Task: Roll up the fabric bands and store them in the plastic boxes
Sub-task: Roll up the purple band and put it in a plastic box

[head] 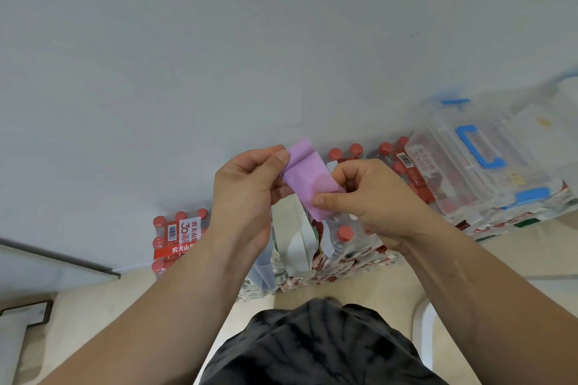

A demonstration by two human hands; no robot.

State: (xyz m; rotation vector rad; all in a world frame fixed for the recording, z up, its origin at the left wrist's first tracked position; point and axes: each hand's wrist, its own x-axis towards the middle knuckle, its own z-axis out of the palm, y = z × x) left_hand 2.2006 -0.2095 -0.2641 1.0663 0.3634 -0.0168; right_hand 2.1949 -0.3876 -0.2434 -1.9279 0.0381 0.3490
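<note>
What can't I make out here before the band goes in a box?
Head view:
- purple band: ends hidden by the left hand and right hand; roll progress unclear.
- plastic boxes: blurred, contents unreadable.
- pale strips: tops hidden behind the hands.

The left hand (247, 187) pinches the upper end of a purple fabric band (308, 178), and the right hand (372, 197) pinches its lower end. Behind them, a clear plastic box (463, 172) with blue latches rests on packs of red-capped bottles (345, 233) along the wall.
</note>
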